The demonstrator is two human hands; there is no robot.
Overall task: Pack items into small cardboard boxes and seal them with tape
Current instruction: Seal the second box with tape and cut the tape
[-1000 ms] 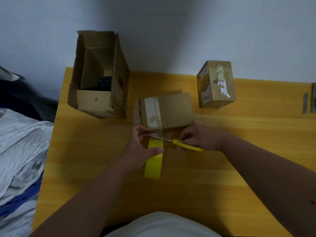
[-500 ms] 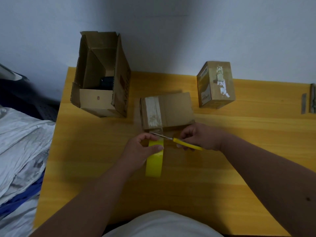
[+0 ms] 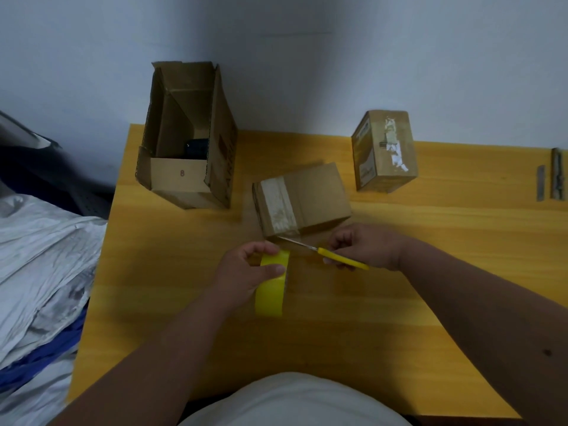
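Observation:
A small closed cardboard box [image 3: 310,198] lies in the middle of the yellow table [image 3: 445,241], with a pale strip of tape across its left end. Just in front of it my left hand [image 3: 246,272] grips a yellow roll of tape [image 3: 270,290] standing on edge. My right hand [image 3: 365,247] holds yellow-handled scissors [image 3: 332,256]; their blades point left and reach the box's near bottom corner, above the roll. Whether tape still runs from roll to box I cannot tell.
A tall open carton [image 3: 187,139] marked 8 stands at the back left with a dark item inside. A second sealed small box [image 3: 384,149] stands at the back right. Metal pieces [image 3: 553,176] lie at the far right edge. Crumpled silver sheeting [image 3: 40,259] lies left of the table.
My left hand has drawn the tape roll a little down and away from the box. The scissors stay at the box's near corner. The view has shifted slightly.

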